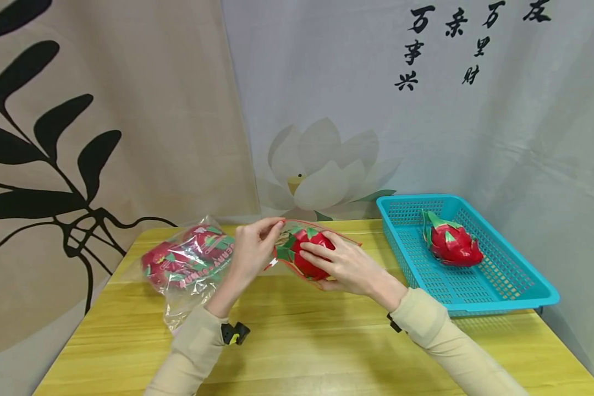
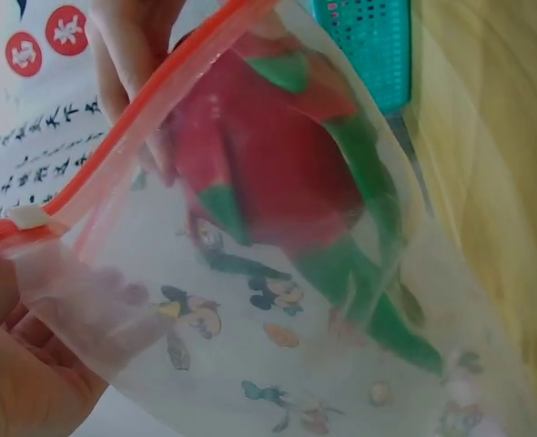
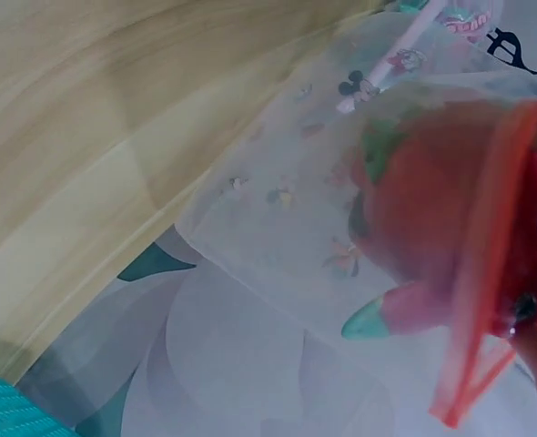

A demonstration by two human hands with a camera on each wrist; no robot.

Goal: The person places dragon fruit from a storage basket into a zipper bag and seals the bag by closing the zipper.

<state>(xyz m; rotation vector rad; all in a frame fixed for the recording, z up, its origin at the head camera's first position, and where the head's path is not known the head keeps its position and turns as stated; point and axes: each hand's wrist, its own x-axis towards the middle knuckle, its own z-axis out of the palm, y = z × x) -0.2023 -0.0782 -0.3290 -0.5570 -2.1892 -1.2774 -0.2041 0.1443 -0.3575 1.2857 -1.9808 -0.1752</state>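
"Room to move looks okay to you?"

"Kinda. Yellow table shows between the forearms. Right side's taken by the blue basket, near corner out at the table's right edge, second dragon fruit inside. Crinkly clear packet is right by the left forearm, so that side's snug."

"And fingers?"

"Left hand pinches an orange edge of the zip bag, with the white slider near. Right hand curls slightly spread fingers over the red dragon fruit, thumb underneath."

"So it's in the bag?"

"Mostly, yeah. Leafy end's inside, facing the left fingers; other end's at the mouth, under the right ones."
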